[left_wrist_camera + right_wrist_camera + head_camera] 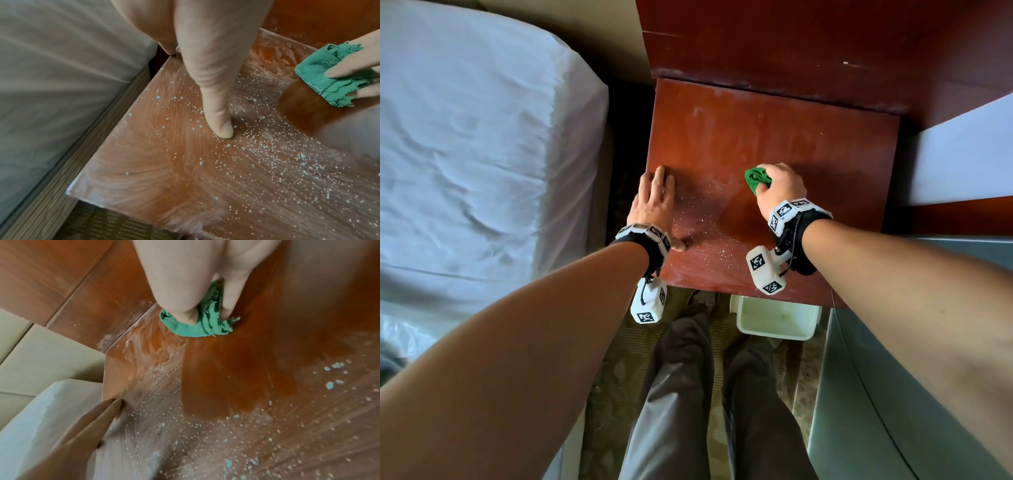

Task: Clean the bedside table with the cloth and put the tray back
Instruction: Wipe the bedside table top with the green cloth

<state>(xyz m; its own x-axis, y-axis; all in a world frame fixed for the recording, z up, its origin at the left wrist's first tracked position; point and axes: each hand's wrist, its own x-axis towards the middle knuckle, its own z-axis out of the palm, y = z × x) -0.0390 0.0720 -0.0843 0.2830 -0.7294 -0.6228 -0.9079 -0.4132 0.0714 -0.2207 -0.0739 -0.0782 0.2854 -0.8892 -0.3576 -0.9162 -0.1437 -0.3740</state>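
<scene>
The reddish wooden bedside table (808, 144) is streaked with white powder and scattered with pale crumbs (702, 236). My right hand (779, 183) grips a bunched green cloth (756, 178) and presses it on the tabletop right of centre; the wood behind the cloth (197, 322) looks darker and wiped. My left hand (654, 198) lies flat with straight fingers at the table's left edge, thumb (220, 123) pressed among the crumbs. The green cloth (329, 78) shows at the right in the left wrist view. A white tray (777, 317) sits on the floor below the table's front edge.
A bed with a white sheet (476, 144) stands close on the left, with a dark gap between it and the table. A tall wooden panel (791, 41) rises behind the table. A grey surface (914, 394) lies at the right. My legs stand on patterned carpet (616, 359).
</scene>
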